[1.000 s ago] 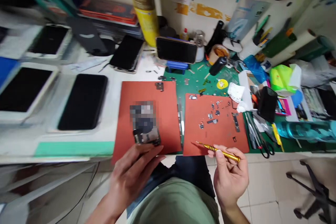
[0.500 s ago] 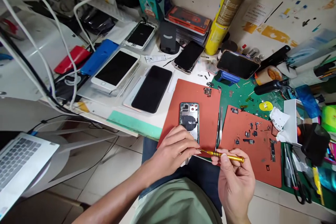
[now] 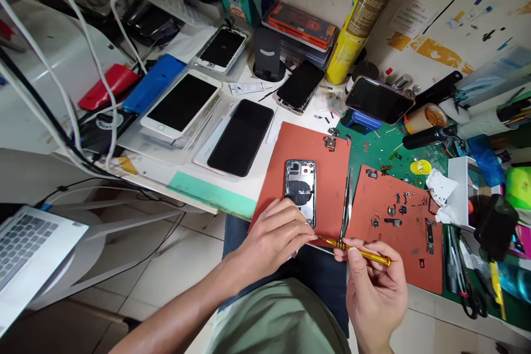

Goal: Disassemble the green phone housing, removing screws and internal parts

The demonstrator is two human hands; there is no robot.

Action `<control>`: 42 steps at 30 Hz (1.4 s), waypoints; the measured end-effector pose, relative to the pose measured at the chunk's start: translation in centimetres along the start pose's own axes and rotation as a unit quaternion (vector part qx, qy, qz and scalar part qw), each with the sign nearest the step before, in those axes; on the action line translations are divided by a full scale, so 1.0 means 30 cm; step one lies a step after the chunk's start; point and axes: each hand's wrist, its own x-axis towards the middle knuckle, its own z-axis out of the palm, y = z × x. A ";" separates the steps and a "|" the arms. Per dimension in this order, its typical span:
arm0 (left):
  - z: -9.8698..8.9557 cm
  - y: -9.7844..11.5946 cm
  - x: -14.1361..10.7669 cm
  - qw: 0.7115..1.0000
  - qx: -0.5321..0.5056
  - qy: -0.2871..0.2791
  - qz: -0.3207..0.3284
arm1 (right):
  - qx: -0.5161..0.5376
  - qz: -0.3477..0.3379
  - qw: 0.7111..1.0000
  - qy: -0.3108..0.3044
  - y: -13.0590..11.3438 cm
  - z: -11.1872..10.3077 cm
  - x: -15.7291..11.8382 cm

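Observation:
A gold screwdriver lies in my right hand, its handle between thumb and fingers and its thin tip pointing left. The fingertips of my left hand are pinched together at that tip; whatever else they hold is too small to make out. Just beyond my left hand, an opened phone housing with a dark round patch lies on the left red mat. Tweezers rest along that mat's right edge. Small parts are spread over the right red mat.
Several phones, including a black one and a white one, lie at the left. A yellow spray can stands behind. Scissors and a white box are at the right. Cables hang at the far left.
The camera view has shifted slightly. My right hand and the screwdriver's handle end have dropped a little, so the screwdriver slants more. My left hand keeps its pinch at the tip.

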 end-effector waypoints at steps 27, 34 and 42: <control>-0.015 0.013 0.009 0.999 0.050 -0.012 0.005 | -0.129 -0.073 0.986 -0.071 -0.041 -0.025 0.042; -0.015 0.009 0.009 0.999 0.043 -0.009 0.008 | -0.121 -0.030 0.988 -0.087 -0.038 -0.035 0.062; -0.028 0.005 0.000 0.997 0.071 -0.018 0.014 | -0.115 -0.012 0.990 -0.086 -0.029 -0.030 0.067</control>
